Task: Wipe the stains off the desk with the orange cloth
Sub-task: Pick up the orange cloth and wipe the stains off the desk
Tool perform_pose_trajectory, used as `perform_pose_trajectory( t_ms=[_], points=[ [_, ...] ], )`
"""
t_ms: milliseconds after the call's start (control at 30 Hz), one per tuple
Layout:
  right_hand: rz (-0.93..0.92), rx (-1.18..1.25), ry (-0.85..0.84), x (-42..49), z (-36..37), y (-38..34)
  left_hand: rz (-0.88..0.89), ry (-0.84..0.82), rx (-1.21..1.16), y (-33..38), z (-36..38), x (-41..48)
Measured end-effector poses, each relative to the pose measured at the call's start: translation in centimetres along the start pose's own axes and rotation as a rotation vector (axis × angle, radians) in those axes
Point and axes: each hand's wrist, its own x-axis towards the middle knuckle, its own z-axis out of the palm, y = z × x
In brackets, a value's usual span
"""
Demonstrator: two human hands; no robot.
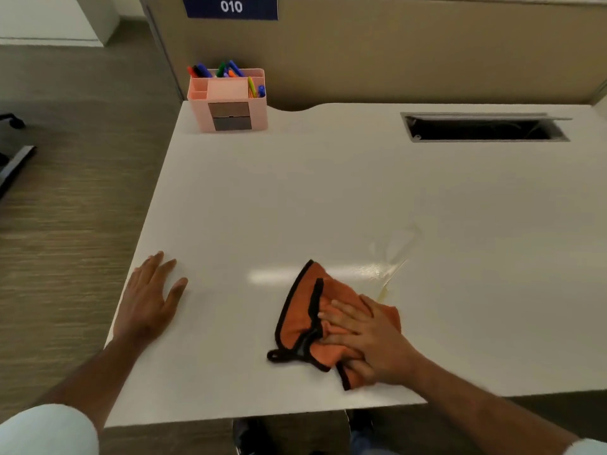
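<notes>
Two bare hands rest on the white desk (pixel 295 198): the left hand (pixel 149 298) flat and open near its edge, the right hand (pixel 371 339) spread open, pressing the crumpled orange cloth (pixel 303 326). Faint yellowish stains (pixel 389 257) beside the cloth are hard to trace.

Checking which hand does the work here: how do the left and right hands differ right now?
The left hand lies flat on the bare desk near its left edge; the right hand presses on the orange cloth. The left holds nothing; the right covers the cloth beside the yellowish stain. Both rest palm-down.
</notes>
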Motion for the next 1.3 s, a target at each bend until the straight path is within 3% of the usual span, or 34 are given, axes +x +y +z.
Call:
perform_pose_trajectory(
  t_ms=[100, 200, 267, 333, 400, 500, 600, 700, 800, 967, 1067, 1167, 1300],
  points=[
    [0.287, -0.089, 0.110, 0.7, -2.2, 5.3, -0.007, -0.016, 0.026, 0.0, 0.1, 0.4],
    [0.562, -0.115, 0.082, 4.8, -3.1, 8.2, -0.031, -0.018, 0.063, 0.3, 0.3, 0.9],
    [0.644, -0.154, 0.051, 8.1, -2.7, 8.2, -0.063, -0.026, 0.073, 1.3, 0.7, 1.1],
    [0.608, -0.157, 0.026, 10.5, -2.0, 6.3, -0.042, -0.037, 0.092, 2.7, 1.1, 1.8],
    [0.460, -0.072, 0.046, 10.4, -0.7, 2.8, 0.011, -0.047, 0.085, 4.3, 1.6, 3.0],
    [0.080, -0.064, -0.003, 5.6, 1.7, -2.1, 0.015, -0.049, -0.014, 7.1, 2.4, 5.0],
    [-0.067, -0.024, -0.031, -1.1, 2.2, -2.0, 0.007, -0.020, -0.088, 9.1, 3.3, 6.4],
    [0.005, -0.028, -0.010, -5.6, -0.4, 1.9, 0.065, -0.047, -0.032, 10.3, 4.3, 7.5],
    [0.231, -0.047, 0.065, -6.0, -3.5, 7.2, 0.098, -0.062, 0.014, 11.3, 5.5, 8.0],
    [0.633, -0.081, 0.114, 0.9, -6.0, 15.6, 0.081, -0.067, 0.051, 11.5, 6.7, 8.0],
    [0.724, -0.118, 0.087, 5.7, -6.4, 16.7, 0.077, -0.077, 0.074, 11.7, 6.5, 7.9],
    [0.613, -0.088, 0.103, 6.2, -5.1, 13.0, 0.068, -0.051, 0.088, 12.2, 6.1, 7.8],
    [0.191, -0.059, 0.047, -0.7, -0.9, 5.7, 0.001, 0.062, 0.027, 14.0, 5.8, 9.7]
  ],
)
